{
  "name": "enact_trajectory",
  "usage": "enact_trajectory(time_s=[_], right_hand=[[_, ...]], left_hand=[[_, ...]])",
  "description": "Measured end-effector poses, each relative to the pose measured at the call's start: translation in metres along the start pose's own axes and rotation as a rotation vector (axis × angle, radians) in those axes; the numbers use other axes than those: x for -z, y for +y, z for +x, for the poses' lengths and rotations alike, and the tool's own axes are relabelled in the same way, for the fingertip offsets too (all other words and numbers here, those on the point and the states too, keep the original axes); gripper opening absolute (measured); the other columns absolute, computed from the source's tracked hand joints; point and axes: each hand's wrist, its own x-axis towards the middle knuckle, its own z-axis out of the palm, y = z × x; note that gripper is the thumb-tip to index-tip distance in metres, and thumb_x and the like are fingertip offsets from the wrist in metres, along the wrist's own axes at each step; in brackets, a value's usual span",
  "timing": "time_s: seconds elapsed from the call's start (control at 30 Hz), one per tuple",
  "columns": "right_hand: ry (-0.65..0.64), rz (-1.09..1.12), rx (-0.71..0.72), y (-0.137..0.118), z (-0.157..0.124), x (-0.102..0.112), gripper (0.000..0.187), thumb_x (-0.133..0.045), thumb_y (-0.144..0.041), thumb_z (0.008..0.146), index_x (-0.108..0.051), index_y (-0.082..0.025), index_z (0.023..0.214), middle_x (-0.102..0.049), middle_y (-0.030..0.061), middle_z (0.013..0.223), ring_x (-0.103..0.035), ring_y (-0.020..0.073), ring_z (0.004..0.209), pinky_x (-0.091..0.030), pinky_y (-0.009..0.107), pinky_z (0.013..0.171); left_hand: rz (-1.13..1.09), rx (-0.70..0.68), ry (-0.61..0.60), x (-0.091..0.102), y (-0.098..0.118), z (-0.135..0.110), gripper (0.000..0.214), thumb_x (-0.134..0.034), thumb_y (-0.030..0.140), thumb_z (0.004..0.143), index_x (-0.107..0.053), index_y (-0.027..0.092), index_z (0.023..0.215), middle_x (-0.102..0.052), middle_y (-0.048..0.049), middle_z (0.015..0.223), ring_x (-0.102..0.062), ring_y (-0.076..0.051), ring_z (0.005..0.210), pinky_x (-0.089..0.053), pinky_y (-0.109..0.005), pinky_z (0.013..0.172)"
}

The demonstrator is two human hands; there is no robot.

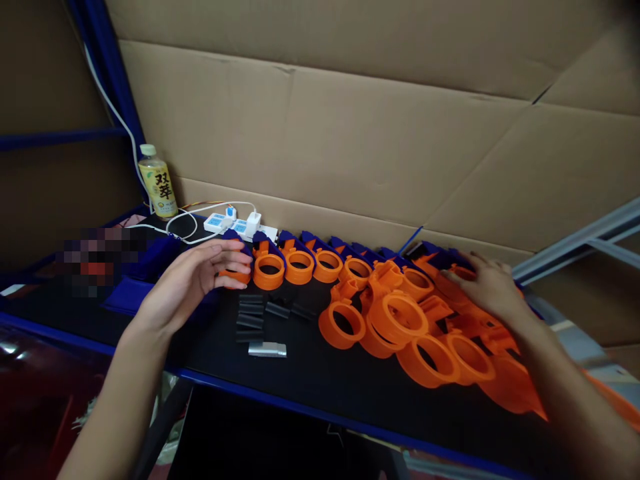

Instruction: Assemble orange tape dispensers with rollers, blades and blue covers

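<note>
I've got a black bench top [310, 387] with a blue front edge. A small silver block [267, 349] lies near that edge. Just behind the block, black strips [250, 313]. Further behind it, a row of orange rings [300, 265]. To the block's right, a heap of orange rings [400, 327]. Far behind and left of it, a white power strip [235, 225] and an upright bottle [157, 181].

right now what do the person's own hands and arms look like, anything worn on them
The left hand and right hand are bare, no gloves. The left forearm and right forearm are bare too, with no sleeve or cuff in view. No watch, ring, band or marking shows on either.
</note>
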Motion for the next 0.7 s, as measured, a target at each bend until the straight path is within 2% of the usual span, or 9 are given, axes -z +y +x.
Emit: enact_trajectory(time_s=[0.1,0.2,0.3,0.33,0.4,0.5,0.6,0.7], right_hand=[[-0.025,0.063,0.013,-0.021,-0.007,0.029,0.048,-0.051,-0.041,0.098,-0.067,-0.007,0.129,-0.065,0.0250,0.131,-0.059,0.0284,0.119,-0.042,0.037,0.096],[0.012,0.211,0.059,-0.064,-0.027,0.073,0.039,-0.053,-0.037,0.099,-0.068,-0.016,0.128,-0.072,0.0164,0.122,-0.062,0.0269,0.118,-0.046,0.034,0.095],[0.077,0.321,0.207,-0.123,-0.065,0.108,0.027,-0.053,-0.032,0.099,-0.074,-0.022,0.113,-0.076,0.0126,0.102,-0.071,0.0247,0.090,-0.052,0.034,0.077],[0.000,0.339,0.309,-0.143,-0.079,0.113,0.026,-0.054,-0.031,0.099,-0.073,-0.022,0.115,-0.076,0.0119,0.104,-0.072,0.0241,0.089,-0.053,0.033,0.075],[-0.107,0.252,0.465,-0.181,-0.107,0.112,0.023,-0.054,-0.028,0.098,-0.073,-0.021,0.109,-0.077,0.0098,0.098,-0.074,0.0236,0.079,-0.051,0.032,0.063],[-0.220,0.018,0.480,-0.221,-0.132,0.093,0.019,-0.061,-0.027,0.094,-0.071,-0.016,0.105,-0.076,0.0109,0.091,-0.073,0.0274,0.068,-0.044,0.033,0.051],[-0.307,-0.019,0.413,-0.235,-0.137,0.077,0.010,-0.062,-0.020,0.092,-0.068,-0.016,0.099,-0.075,0.0086,0.084,-0.072,0.0268,0.064,-0.037,0.031,0.046],[-0.278,0.072,0.380,-0.233,-0.135,0.074,0.006,-0.059,-0.021,0.095,-0.064,-0.018,0.093,-0.074,0.0065,0.080,-0.072,0.0255,0.065,-0.034,0.029,0.047]], left_hand=[[0.011,-0.002,0.012,0.000,-0.003,0.002,0.031,-0.064,0.033,0.092,-0.074,0.012,0.112,-0.077,-0.0176,0.110,-0.074,-0.028,0.096,-0.063,-0.043,0.082],[0.022,0.008,0.009,-0.001,-0.005,0.003,0.031,-0.065,0.034,0.091,-0.073,0.012,0.113,-0.076,-0.0182,0.112,-0.074,-0.028,0.096,-0.063,-0.041,0.081],[0.032,0.016,0.005,-0.002,-0.007,0.004,0.032,-0.065,0.034,0.092,-0.073,0.012,0.114,-0.076,-0.0184,0.114,-0.074,-0.028,0.096,-0.063,-0.041,0.081],[0.037,0.017,0.002,-0.003,-0.007,0.004,0.033,-0.065,0.034,0.092,-0.073,0.012,0.114,-0.076,-0.0183,0.113,-0.074,-0.028,0.096,-0.063,-0.042,0.081],[0.047,0.018,-0.005,-0.004,-0.008,0.003,0.033,-0.065,0.035,0.092,-0.072,0.012,0.114,-0.077,-0.0178,0.111,-0.074,-0.028,0.095,-0.063,-0.042,0.082],[0.060,0.015,-0.023,-0.008,-0.011,0.003,0.032,-0.065,0.036,0.092,-0.073,0.013,0.113,-0.077,-0.0167,0.108,-0.074,-0.028,0.095,-0.063,-0.041,0.081],[0.062,0.023,-0.055,-0.010,-0.013,0.003,0.031,-0.065,0.036,0.092,-0.074,0.013,0.112,-0.077,-0.0166,0.108,-0.074,-0.028,0.095,-0.062,-0.040,0.080],[0.063,0.022,-0.072,-0.011,-0.014,0.004,0.030,-0.066,0.035,0.091,-0.075,0.014,0.110,-0.077,-0.0164,0.107,-0.074,-0.027,0.094,-0.062,-0.040,0.080]])
